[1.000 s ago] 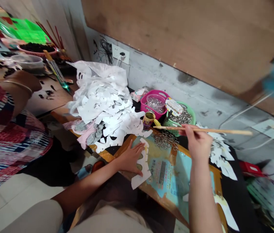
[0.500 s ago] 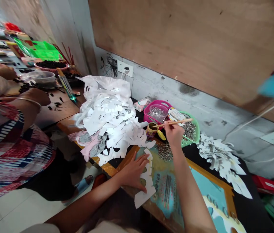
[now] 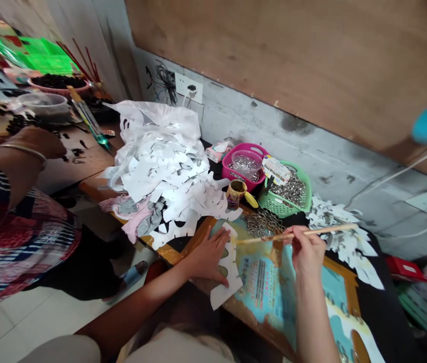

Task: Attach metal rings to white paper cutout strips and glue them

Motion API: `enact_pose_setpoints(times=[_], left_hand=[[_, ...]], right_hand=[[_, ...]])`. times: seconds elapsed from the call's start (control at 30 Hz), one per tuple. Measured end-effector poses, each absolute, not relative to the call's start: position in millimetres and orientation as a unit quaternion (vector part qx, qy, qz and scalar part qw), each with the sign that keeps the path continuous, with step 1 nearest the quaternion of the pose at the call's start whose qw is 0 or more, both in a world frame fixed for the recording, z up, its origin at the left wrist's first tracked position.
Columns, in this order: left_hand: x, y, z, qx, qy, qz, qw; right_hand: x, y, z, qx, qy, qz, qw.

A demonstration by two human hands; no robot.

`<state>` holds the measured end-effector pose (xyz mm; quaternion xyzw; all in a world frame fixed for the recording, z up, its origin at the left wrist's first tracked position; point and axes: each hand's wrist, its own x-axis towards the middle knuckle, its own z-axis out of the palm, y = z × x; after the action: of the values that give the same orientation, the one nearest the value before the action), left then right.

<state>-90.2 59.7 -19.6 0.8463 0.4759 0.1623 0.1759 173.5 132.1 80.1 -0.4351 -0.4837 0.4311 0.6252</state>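
My left hand (image 3: 207, 259) lies with fingers spread on a white cut-out piece (image 3: 232, 272) with a notched edge, pressing it to a stained, printed board (image 3: 260, 287). In my right hand (image 3: 307, 252) a thin wooden-handled brush (image 3: 334, 229) is pinched and held nearly level. Its tip points left, at the piece's upper right edge; whether it touches, I cannot tell. Beyond the board are a heap of metal rings (image 3: 262, 222) and a small cup (image 3: 236, 194) with dark yellowish contents. Another cut-out with rings along it (image 3: 357, 327) lies to the right.
A large heap of white cut-outs (image 3: 171, 176) spills from a plastic bag at left. Pink (image 3: 243, 148) and green (image 3: 300, 206) baskets hold small metal parts near the wall. More cut-outs (image 3: 349, 242) lie at right. A co-worker's arm (image 3: 27, 146) is at the left table.
My right hand has moved the brush from the cup toward me and right, bringing its tip to the white piece. My left hand still lies on that piece. The view has shifted slightly.
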Motion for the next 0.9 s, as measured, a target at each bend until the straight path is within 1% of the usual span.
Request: enact_pose_setpoints(times=[0.17,0.3,0.47,0.6,0.77,0.9], left_hand=[[-90,60,-18,0.846,0.476,0.153,0.186],[-89,61,-16,0.846,0.477,0.158,0.180],[-89,62,-18,0.848,0.472,0.158,0.182],[-88,62,-20,0.847,0.477,0.151,0.178],[-88,62,-20,0.846,0.477,0.143,0.192],[-88,63,-19,0.845,0.480,0.132,0.194]], right_hand=[[194,101,44,-0.500,-0.512,0.430,0.550],[196,94,32,-0.506,-0.538,0.462,0.491],[194,95,34,-0.498,-0.535,0.472,0.494],[189,97,38,-0.491,-0.555,0.499,0.450],[187,97,41,-0.490,-0.546,0.497,0.463],[189,98,40,-0.483,-0.556,0.522,0.430]])
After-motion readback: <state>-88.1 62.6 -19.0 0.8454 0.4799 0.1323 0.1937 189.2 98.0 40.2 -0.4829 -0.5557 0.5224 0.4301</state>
